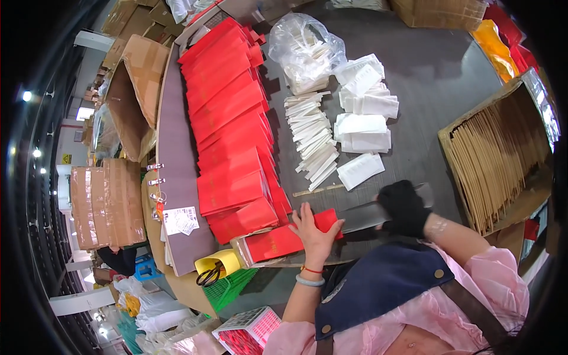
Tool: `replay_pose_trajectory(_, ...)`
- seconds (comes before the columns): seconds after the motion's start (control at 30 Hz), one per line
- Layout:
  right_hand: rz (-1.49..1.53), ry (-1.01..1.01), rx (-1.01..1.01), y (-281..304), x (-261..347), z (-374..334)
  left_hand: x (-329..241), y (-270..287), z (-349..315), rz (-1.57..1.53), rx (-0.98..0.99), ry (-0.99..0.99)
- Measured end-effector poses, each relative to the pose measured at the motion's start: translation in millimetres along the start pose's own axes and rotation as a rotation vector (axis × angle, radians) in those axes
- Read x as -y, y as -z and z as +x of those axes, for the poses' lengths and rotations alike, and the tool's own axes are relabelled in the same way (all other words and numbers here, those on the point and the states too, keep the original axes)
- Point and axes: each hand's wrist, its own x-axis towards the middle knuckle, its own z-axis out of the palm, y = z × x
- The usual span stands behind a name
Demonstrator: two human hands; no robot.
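Observation:
My bare left hand (315, 235) lies across a red packet (275, 244) at the table's near edge, its fingers and thumb spread over it. A clear plastic sleeve (360, 217) stretches from the packet's right end toward my right hand (404, 208). That hand wears a black glove, and its fingers are closed on the sleeve's far part; the glove hides the exact grip. Whether the packet's end is inside the sleeve I cannot tell. Left of my hands, overlapping red packets (231, 130) form a long row.
Folded white slips (310, 139) and flat white papers (362, 133) lie beyond my hands, below a clear bag (307, 47). A carton of upright brown cards (494, 160) stands at right. Near the left corner, a yellow holder (220, 261) contains black scissors (208, 276).

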Motion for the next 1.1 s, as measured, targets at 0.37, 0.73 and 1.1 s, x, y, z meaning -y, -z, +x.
replay_pose_trajectory(0.37, 0.156, -0.222, -0.567, 34, -56, -42, 19, -3, 95, -0.036, -0.118, -0.203)
replay_pose_trajectory(0.73, -0.275, -1.016, -0.546, 50, -235, -266, 13, 13, 109, -0.054, 0.098, -0.178)
replay_pose_trajectory(1.1, -0.388, -1.121, -0.665, 25, -257, -282, -55, -27, 82, -0.178, -0.003, -0.361)
